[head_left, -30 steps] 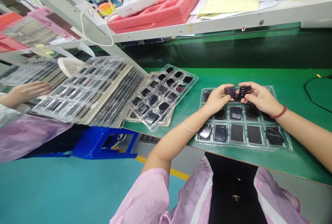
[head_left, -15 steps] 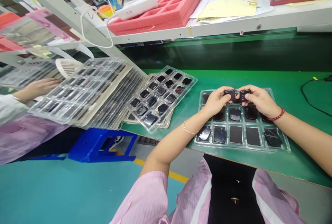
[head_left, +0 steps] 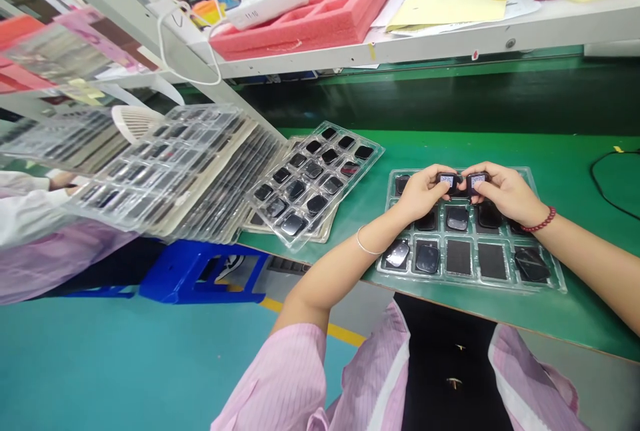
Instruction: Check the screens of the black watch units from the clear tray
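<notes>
Clear plastic tray: rectangular pockets, glossy modules; far row partly hidden by hands.
Left hand: pinching a black rounded display above tray.
Right hand: pinching a matching display above tray.
Left of tray: loaded blister tray, tray stack.

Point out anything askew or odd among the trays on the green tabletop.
The middle tray lies at a slant, and its red-marked piece differs from the darker ones around it. In the right tray, the near-right black piece sits crooked in its pocket. Nothing looks spilled; I cannot tell whether anything is damaged.
</notes>
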